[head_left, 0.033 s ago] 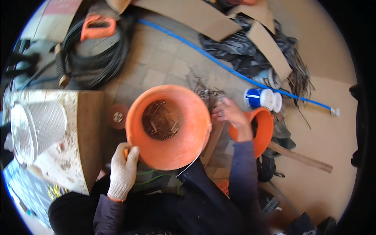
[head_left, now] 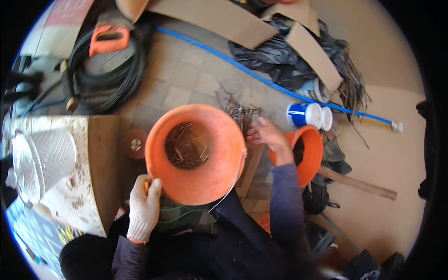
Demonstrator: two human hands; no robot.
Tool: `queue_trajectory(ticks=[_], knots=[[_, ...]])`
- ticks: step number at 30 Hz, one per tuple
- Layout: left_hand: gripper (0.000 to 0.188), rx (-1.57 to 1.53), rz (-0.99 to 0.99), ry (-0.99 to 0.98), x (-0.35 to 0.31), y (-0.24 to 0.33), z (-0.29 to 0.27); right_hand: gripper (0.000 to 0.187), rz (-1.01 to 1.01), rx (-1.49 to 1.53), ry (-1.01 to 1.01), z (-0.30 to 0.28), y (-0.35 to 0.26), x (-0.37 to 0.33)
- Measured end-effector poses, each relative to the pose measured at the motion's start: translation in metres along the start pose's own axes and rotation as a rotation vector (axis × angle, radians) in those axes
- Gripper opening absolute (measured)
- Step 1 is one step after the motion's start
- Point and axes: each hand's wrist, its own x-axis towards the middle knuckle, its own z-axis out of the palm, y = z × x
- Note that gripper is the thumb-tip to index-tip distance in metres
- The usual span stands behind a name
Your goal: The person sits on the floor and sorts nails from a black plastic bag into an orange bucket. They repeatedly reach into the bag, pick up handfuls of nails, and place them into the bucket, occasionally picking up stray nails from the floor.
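An orange bucket [head_left: 223, 161] is tipped so that its mouth faces me. Thin rusty brown pieces [head_left: 184, 147], like nails or cut wire, lie in its bottom. My left hand [head_left: 143, 205], in a cream knit glove, is closed on the lower left of its rim. Bare, my right hand [head_left: 268, 134] hovers right of the bucket, thumb apart from the loosely bent fingers; I see nothing in it. Beside its fingertips, a heap of similar thin pieces [head_left: 240, 112] lies on the floor. A second orange bucket [head_left: 311, 161] stands behind my right wrist.
A blue hose [head_left: 224, 58] crosses the tiled floor. Further back are a coiled black hose [head_left: 133, 77], an orange-handled saw [head_left: 109, 39], cardboard [head_left: 214, 21] and black plastic [head_left: 261, 56]. White-and-blue tubs [head_left: 303, 115] and a wooden handle [head_left: 361, 182] lie right; a stained box [head_left: 79, 186] stands left.
The whole view has shifted slightly, so most things sit a little further left. The bucket in my left hand and my right hand by the heap keep nearly the same places.
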Motion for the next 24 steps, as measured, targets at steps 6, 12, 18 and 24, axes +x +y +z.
queue_trajectory(ticks=[6,12,18,24], knots=[[0.015,-0.051,-0.081,-0.004,-0.001,0.000,0.003,0.038,0.000,0.166,-0.102,-0.014,0.036,0.033],[0.015,-0.083,-0.080,-0.009,-0.003,0.005,0.004,0.047,-0.030,0.178,-0.055,-0.025,0.037,0.020],[0.017,0.011,0.029,0.003,-0.002,0.002,0.003,0.034,-0.430,-0.168,0.359,-0.007,-0.021,-0.055],[0.026,0.144,0.049,0.028,-0.003,-0.001,0.000,0.020,-0.691,-0.371,-0.103,0.080,-0.061,-0.097]])
